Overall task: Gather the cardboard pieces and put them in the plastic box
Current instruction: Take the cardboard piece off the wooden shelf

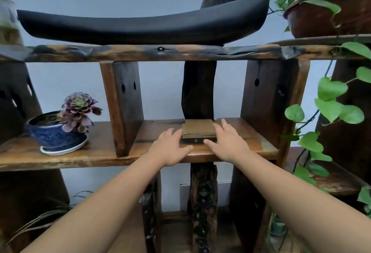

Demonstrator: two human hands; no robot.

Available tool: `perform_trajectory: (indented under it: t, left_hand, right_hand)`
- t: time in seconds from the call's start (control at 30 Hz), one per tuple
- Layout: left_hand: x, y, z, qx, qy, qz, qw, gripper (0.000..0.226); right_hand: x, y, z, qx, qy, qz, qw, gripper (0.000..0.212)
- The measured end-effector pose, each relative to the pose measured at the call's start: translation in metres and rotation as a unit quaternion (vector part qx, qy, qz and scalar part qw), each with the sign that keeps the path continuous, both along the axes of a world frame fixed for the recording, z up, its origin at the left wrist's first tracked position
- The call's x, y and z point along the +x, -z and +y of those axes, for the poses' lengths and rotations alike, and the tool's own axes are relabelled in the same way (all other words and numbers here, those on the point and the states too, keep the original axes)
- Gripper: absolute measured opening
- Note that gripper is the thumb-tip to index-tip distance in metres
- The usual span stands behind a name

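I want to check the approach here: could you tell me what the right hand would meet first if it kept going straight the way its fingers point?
Probably the dark upright post behind the cardboard stack. The right hand already lies along the stack's right side, though depth is unclear.

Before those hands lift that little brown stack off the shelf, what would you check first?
1. Cardboard stack squared up on the wooden shelf: ok, edges look aligned.
2. Left hand at the stack's left side: ok, fingers straight, fingertips at its edge.
3. Right hand at the right side: ok, fingers straight alongside it.
4. Firm hold on the stack: not ok, neither hand curls round it yet.
5. Plastic box ready to receive: cannot tell, none in view.
6. Blue succulent pot out of the way: ok, beyond the upright divider.
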State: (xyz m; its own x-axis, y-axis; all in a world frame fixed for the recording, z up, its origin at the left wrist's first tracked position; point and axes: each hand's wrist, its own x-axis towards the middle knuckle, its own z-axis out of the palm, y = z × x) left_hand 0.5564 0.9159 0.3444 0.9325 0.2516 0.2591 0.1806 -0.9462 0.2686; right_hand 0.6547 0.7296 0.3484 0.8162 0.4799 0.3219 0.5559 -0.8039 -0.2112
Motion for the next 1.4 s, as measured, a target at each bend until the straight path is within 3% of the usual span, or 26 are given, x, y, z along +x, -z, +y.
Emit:
perform_trajectory:
  t: [0.23,0.37,0.5,0.7,0.93,1.2,1.3,1.4]
  left_hand:
    - [0.074,0.009,0.023,-0.177,-0.014,0.012,0.984,0.073]
    - [0.106,0.018,0.025,-0.113,-0.060,0.027,0.991,0.082]
    - [0.128,0.019,0.031,-0.160,-0.091,-0.030,0.982,0.081]
    - [0.138,0.027,0.037,-0.139,-0.064,-0.056,0.987,0.062]
    - [0.138,0.029,0.041,-0.202,-0.018,-0.074,0.976,0.062]
    - [0.134,0.027,0.037,-0.251,0.016,-0.162,0.954,0.083]
    - [0.132,0.027,0.034,-0.237,0.013,-0.194,0.952,0.083]
    - [0.129,0.026,0.030,-0.215,0.012,-0.210,0.954,0.077]
  right_hand:
    - [0.061,0.012,0.022,0.009,0.019,0.076,0.997,0.074]
    - [0.092,0.019,0.034,0.064,0.045,0.120,0.990,0.073]
    - [0.111,0.019,0.042,0.162,0.081,0.158,0.971,0.072]
    - [0.127,0.025,0.052,0.144,0.103,0.137,0.974,0.062]
    - [0.130,0.028,0.049,0.142,0.076,0.132,0.978,0.056]
    - [0.127,0.028,0.047,0.309,0.000,0.118,0.944,0.070]
    - [0.121,0.026,0.045,0.355,-0.031,0.113,0.928,0.079]
    - [0.115,0.024,0.046,0.356,-0.065,0.094,0.927,0.074]
